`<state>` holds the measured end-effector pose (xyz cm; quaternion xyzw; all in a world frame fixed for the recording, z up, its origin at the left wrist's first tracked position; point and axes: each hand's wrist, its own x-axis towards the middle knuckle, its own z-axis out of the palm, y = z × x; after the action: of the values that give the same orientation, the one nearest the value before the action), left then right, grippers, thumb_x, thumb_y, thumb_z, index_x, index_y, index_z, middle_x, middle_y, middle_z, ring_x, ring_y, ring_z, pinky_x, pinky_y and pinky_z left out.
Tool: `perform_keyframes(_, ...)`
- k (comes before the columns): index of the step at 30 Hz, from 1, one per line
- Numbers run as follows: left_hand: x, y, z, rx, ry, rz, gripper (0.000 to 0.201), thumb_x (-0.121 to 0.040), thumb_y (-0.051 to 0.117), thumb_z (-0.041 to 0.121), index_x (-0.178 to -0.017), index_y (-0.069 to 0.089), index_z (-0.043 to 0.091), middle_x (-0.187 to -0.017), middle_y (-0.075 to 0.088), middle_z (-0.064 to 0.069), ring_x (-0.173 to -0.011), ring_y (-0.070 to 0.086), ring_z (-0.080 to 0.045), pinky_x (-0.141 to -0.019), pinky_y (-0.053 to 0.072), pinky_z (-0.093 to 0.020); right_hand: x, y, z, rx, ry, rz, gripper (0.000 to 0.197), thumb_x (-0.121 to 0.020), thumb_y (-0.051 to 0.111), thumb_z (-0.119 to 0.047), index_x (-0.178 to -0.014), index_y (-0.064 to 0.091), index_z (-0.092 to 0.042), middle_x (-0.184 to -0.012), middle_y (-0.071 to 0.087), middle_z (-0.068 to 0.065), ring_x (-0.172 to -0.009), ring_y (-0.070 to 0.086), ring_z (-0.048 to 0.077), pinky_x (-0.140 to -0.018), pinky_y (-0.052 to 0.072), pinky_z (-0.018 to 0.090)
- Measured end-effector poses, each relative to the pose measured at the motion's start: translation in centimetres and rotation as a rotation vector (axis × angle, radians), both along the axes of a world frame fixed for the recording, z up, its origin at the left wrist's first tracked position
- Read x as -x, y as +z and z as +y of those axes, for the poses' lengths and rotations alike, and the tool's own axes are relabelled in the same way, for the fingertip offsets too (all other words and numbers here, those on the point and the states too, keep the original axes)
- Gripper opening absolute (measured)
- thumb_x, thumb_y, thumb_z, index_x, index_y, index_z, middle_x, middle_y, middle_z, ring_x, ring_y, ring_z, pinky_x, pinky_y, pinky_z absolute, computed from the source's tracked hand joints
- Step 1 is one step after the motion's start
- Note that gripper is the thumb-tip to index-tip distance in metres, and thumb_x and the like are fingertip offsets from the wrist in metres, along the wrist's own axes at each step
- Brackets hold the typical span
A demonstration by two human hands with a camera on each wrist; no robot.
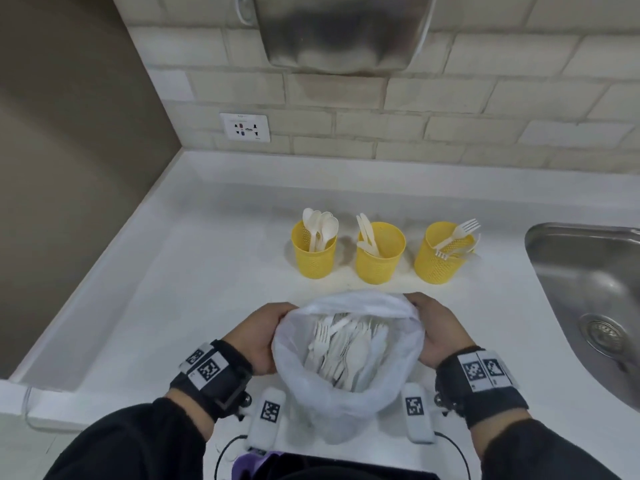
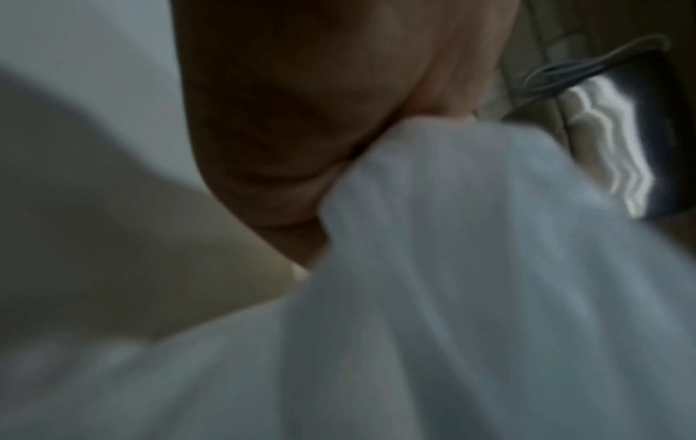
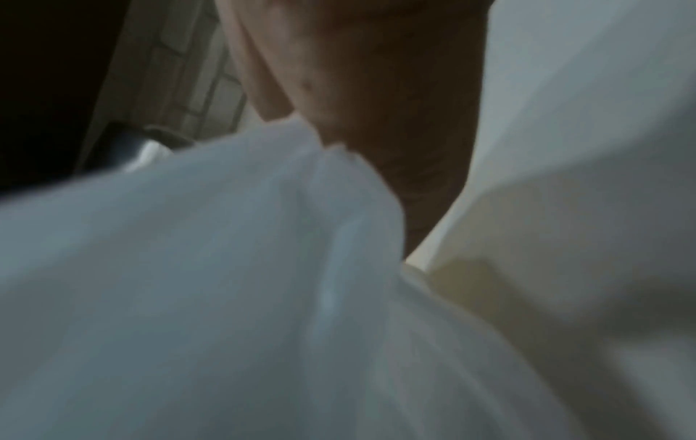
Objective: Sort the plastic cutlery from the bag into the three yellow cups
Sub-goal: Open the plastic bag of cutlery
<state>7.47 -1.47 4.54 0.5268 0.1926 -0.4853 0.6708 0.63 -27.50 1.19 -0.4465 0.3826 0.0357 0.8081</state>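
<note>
White table (image 1: 180,278) runs along a tiled wall (image 1: 450,109), steel sink (image 1: 588,289) set into it at right, wall socket (image 1: 245,127) above the back edge. Translucent white bag (image 1: 349,386) stands on the table at the near edge, mouth held wide. Left hand (image 1: 258,337) grips the bag rim on the left side, right hand (image 1: 438,332) grips it on the right. Wrist views are blurred but show each hand's fingers (image 2: 444,89) pinching bunched bag plastic. Loose white cutlery (image 1: 346,348) piled inside the bag: forks and spoons visible. Beyond the bag, three yellow cups in a row, apart from each other: left cup (image 1: 313,251) holds spoons, middle cup (image 1: 379,252) holds knives, right cup (image 1: 443,252) holds forks.
</note>
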Motion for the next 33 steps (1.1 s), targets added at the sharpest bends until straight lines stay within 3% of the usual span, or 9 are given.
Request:
perform_keyframes(2, 0.2, -0.5, 0.6, -0.105, -0.023, -0.054, 0.018, -0.085, 0.055, 0.024, -0.075, 0.061, 0.010, -0.067, 0.053, -0.008, -0.058, 0.055, -0.023, -0.058, 0.046, -0.029, -0.5, -0.2, -0.2, 0.080, 0.000, -0.026, 0.046, -0.081, 0.082, -0.032, -0.108, 0.063, -0.001, -0.082, 0.072, 0.009, -0.090, 0.060, 0.028, -0.072, 0.053, 0.023)
perform_keyframes(4, 0.0, -1.1, 1.1, -0.318, -0.116, -0.253, 0.029, -0.086, 0.057, 0.040, -0.079, 0.060, 0.011, -0.071, 0.057, -0.008, -0.064, 0.058, -0.025, -0.064, 0.050, -0.034, 0.5, 1.1, 0.0, 0.291, 0.113, -0.041, 0.035, -0.090, 0.072, -0.037, -0.113, 0.067, -0.011, -0.104, 0.075, 0.006, -0.109, 0.065, 0.030, -0.091, 0.053, 0.035)
perform_keyframes(9, -0.8, -0.9, 0.5, -0.708, -0.340, -1.092, 0.081, -0.070, 0.051, 0.082, -0.129, 0.058, 0.027, -0.116, 0.059, 0.001, -0.109, 0.059, -0.015, -0.100, 0.049, -0.038, 5.8, 3.5, 0.1, 0.809, 0.297, 0.090, 0.063, -0.082, 0.073, -0.058, -0.133, 0.047, -0.031, -0.115, 0.060, -0.001, -0.105, 0.063, 0.017, -0.097, 0.055, 0.048)
perform_keyframes(12, -1.7, -1.2, -2.1, -0.716, -0.611, -1.404, 0.083, -0.076, 0.062, 0.077, -0.143, 0.047, 0.032, -0.125, 0.057, 0.004, -0.114, 0.053, -0.015, -0.098, 0.048, -0.035, 6.8, 3.2, 1.4, 0.719, 0.350, 0.114, 0.054, -0.087, 0.075, -0.046, -0.127, 0.047, -0.025, -0.109, 0.063, 0.003, -0.096, 0.069, 0.021, -0.082, 0.063, 0.045)
perform_keyframes(15, -2.2, -1.5, -4.8, -0.857, -0.777, -1.539, 0.039, -0.095, 0.054, 0.062, -0.109, 0.060, 0.026, -0.098, 0.062, 0.004, -0.095, 0.061, -0.021, -0.074, 0.048, -0.035, 5.7, 2.1, 2.2, 0.407, 0.192, 0.056, 0.024, -0.094, 0.069, -0.016, -0.117, 0.063, -0.013, -0.108, 0.073, 0.016, -0.094, 0.074, 0.030, -0.074, 0.063, 0.045)
perform_keyframes(19, -3.5, -1.7, -5.7, -0.631, -0.496, -1.331, 0.041, -0.103, 0.056, 0.034, -0.069, 0.041, 0.017, -0.064, 0.041, 0.002, -0.061, 0.040, -0.019, -0.059, 0.030, -0.034, 3.8, 0.1, 0.8, 0.076, -0.038, 0.014, 0.018, -0.089, 0.055, 0.000, -0.101, 0.067, 0.006, -0.097, 0.069, 0.026, -0.085, 0.066, 0.034, -0.075, 0.049, 0.039)
perform_keyframes(25, -5.3, -1.1, -5.0, -0.183, -0.216, -0.235, 0.018, -0.086, 0.069, 0.031, -0.078, 0.071, 0.014, -0.065, 0.061, -0.003, -0.054, 0.054, -0.016, -0.058, 0.041, -0.029, 2.3, -0.8, -0.1, -0.232, -0.038, 0.129, 0.021, -0.074, 0.050, -0.009, -0.086, 0.065, -0.002, -0.073, 0.060, 0.011, -0.065, 0.062, 0.031, -0.066, 0.048, 0.034)
perform_keyframes(30, -4.9, -1.8, -4.2, -0.212, -0.112, -0.171, 0.033, -0.083, 0.070, 0.043, -0.094, 0.061, 0.014, -0.081, 0.053, -0.006, -0.068, 0.049, -0.016, -0.066, 0.041, -0.028, 2.3, -0.2, -0.2, 0.092, 0.073, 0.091, 0.029, -0.074, 0.062, -0.032, -0.093, 0.066, -0.010, -0.089, 0.066, 0.011, -0.080, 0.063, 0.026, -0.075, 0.049, 0.036)
perform_keyframes(33, -2.5, -0.3, -1.4, -0.629, -0.308, -0.603, 0.045, -0.096, 0.049, 0.065, -0.094, 0.063, 0.022, -0.092, 0.065, -0.007, -0.079, 0.059, -0.022, -0.074, 0.046, -0.034, 4.9, 1.5, -0.3, 0.684, 0.333, 0.172, 0.049, -0.080, 0.063, -0.056, -0.114, 0.058, -0.022, -0.106, 0.067, 0.003, -0.096, 0.067, 0.021, -0.089, 0.056, 0.044)
